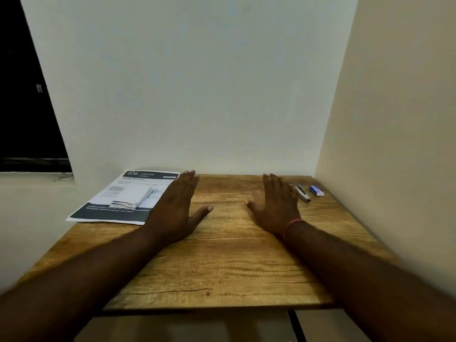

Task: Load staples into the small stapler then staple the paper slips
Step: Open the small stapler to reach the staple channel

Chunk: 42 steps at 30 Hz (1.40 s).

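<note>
Now, from the head camera, looking down on a wooden bench (222,262). Resting palm-down near its middle: left hand (172,208) and right hand (276,208), apart from each other, fingers (186,178) straight and held close together, thumbs angled inward, gripping nothing. Probably a ready pose before the first reach.

Lying at the far right, just beside the right hand: small stapler (303,193), silver, too small to tell whether opened. A little further right: blue staple box (316,190), likely set alongside because loading comes first.

Piled loosely at the far left, on a printed sheet (98,211): paper slips (133,197), near the left hand, seemingly out of the way until stapling. Wrapped round the right wrist: a red thread (291,224).
</note>
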Available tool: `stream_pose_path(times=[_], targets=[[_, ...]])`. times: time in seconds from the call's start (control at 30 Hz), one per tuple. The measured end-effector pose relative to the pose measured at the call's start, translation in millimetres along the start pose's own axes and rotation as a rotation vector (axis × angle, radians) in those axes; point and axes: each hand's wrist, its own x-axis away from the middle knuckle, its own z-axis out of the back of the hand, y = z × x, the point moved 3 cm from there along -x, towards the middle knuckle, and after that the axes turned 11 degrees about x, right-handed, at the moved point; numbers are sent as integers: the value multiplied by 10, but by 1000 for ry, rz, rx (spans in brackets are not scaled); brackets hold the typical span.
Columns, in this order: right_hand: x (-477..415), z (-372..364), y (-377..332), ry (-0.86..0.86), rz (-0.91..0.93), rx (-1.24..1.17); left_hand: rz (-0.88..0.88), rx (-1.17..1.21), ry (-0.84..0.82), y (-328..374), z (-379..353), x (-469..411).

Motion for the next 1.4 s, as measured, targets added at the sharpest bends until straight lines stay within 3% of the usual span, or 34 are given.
stream_pose_path(times=[0.2, 0.37, 0.57, 0.73, 0.83, 1.17, 1.4], targets=[[-447, -139, 552, -50, -446, 158, 72, 32, -180, -73, -154, -201], [-660, -303, 684, -160, -530, 176, 111, 113, -197, -114, -199, -292], [-771, -432, 673, -66, -349, 119, 115, 159, -237, -149, -201, -328], [-682, -287, 120, 18, -130, -428, 223, 358, -176, -175, -203, -364], [-485, -89, -340, 27, -11, -633, 273, 547, -100, -104, -220, -370], [-214, 39, -735, -67, 15, -1072, 195, 683, 15, 52, -255, -376], [-283, 29, -683, -25, 145, -992, 211, 715, 32, 85, -215, -381]])
